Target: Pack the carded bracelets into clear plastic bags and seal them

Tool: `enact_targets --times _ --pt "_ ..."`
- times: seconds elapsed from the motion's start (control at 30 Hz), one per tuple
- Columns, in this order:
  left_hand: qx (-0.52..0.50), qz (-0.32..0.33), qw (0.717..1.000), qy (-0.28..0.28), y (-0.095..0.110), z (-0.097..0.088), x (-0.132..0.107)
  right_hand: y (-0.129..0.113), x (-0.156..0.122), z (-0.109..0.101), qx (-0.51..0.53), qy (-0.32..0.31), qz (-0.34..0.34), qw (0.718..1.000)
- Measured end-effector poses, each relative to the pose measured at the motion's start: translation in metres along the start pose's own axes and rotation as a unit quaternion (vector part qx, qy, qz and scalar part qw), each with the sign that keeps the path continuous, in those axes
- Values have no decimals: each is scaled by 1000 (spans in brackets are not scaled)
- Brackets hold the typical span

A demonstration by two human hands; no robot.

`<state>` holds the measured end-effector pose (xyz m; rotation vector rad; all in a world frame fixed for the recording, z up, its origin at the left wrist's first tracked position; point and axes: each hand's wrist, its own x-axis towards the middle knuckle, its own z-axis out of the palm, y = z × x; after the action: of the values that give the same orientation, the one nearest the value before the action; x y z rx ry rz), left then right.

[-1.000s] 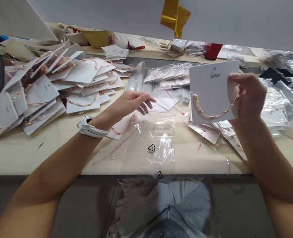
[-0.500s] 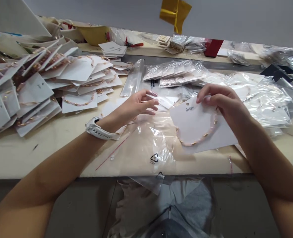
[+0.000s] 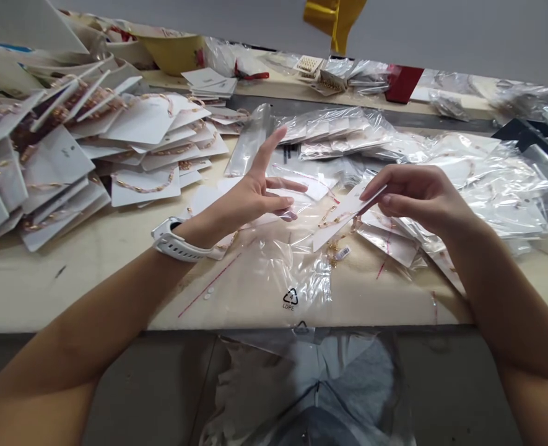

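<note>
My right hand [image 3: 408, 198] pinches a white jewelry card [image 3: 336, 218] by its upper edge; the card is turned nearly edge-on and carries a bracelet of pink and gold beads. Some gold chain with a small white tag [image 3: 343, 253] shows just below it. My left hand [image 3: 264, 189] is open, fingers spread, and holds nothing. It hovers over a clear plastic bag [image 3: 278, 272] with a recycling mark, which lies on the table and hangs over the front edge. Under and behind my left hand are white cards [image 3: 317, 186], partly covered.
A heap of carded bracelets [image 3: 143, 133] spreads over the left side. Bagged cards [image 3: 339, 133] lie behind the hands, with more bagged cards [image 3: 482, 179] on the right. A yellow bowl [image 3: 171, 52] and red-handled pliers [image 3: 252, 75] are at the back.
The card in my right hand has turned from facing me to nearly edge-on, uncovering things beneath it. My left hand's fingers have spread, the index finger now pointing up.
</note>
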<state>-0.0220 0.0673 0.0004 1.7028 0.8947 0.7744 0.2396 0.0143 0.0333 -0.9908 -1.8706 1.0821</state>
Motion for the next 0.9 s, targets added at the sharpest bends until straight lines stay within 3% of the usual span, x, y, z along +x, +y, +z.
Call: enact_targets --times 0.13,0.37,0.6,0.77,0.9 --pt "20 -3 999 -42 -3 -3 2 -3 0 3 -21 9 4 1000" --pt "-20 -30 994 108 1 6 2 9 5 2 -85 -20 -38 995" --pt "4 -24 993 115 6 6 1 27 10 5 -163 -9 -21 986" --pt "23 -6 998 64 6 1 -1 14 2 4 -158 75 -108 979" --pt "26 7 999 40 8 0 -3 1 6 0 -57 160 -239 956"
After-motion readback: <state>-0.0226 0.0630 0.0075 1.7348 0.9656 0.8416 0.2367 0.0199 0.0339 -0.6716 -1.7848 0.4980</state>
